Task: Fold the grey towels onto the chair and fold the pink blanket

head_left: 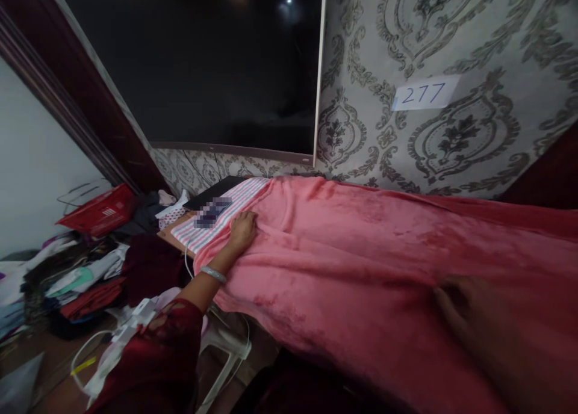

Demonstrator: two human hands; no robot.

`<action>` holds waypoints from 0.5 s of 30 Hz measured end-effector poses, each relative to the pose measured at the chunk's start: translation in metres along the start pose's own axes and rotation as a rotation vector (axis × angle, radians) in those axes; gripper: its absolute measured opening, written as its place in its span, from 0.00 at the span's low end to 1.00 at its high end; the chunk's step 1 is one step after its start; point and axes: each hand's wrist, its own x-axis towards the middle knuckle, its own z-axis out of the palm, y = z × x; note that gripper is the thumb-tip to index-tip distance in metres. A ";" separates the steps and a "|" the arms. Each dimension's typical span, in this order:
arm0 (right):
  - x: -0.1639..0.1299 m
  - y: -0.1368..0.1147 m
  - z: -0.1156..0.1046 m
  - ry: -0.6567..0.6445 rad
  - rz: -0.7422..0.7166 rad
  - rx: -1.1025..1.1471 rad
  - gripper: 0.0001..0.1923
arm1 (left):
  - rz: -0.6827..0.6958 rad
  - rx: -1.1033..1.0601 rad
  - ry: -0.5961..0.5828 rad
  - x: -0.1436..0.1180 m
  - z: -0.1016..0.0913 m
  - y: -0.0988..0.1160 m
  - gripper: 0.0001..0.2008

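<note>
A pink plush blanket [361, 233] with darker patches is spread over a table, and a long crease runs across it between my hands. My left hand [244, 229], with a pale bangle at the wrist, lies palm down on the blanket's left part, fingers resting on the cloth. My right hand [469, 312] is at the right, somewhat blurred; its thumb and fingers come together on a raised fold of the blanket. Left of my left hand, a striped cloth [198, 236] shows from under the blanket, bearing a pixelated dark item [212, 213].
A black flat item [217, 191] lies at the table's back left corner. A large dark screen [203, 65] hangs above. Heaped clothes [85, 275] and a red bag [102, 211] are at the left. Below stand a white stool [226, 342] and a power strip [130, 324] with cables.
</note>
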 end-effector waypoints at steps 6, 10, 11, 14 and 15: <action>0.003 -0.008 -0.005 0.039 -0.056 -0.021 0.09 | -0.291 0.022 -0.005 0.022 -0.004 -0.019 0.17; 0.003 -0.008 -0.004 0.041 -0.048 -0.007 0.09 | -0.358 -0.057 0.022 0.036 -0.011 -0.033 0.17; 0.003 -0.007 -0.003 0.042 -0.045 -0.002 0.09 | -0.372 -0.082 0.038 0.039 -0.012 -0.037 0.17; 0.003 -0.006 0.000 0.044 -0.028 -0.003 0.09 | -0.406 -0.142 0.116 0.043 -0.016 -0.047 0.17; 0.003 -0.006 0.000 0.045 -0.016 -0.003 0.09 | -0.412 -0.157 0.136 0.043 -0.017 -0.050 0.18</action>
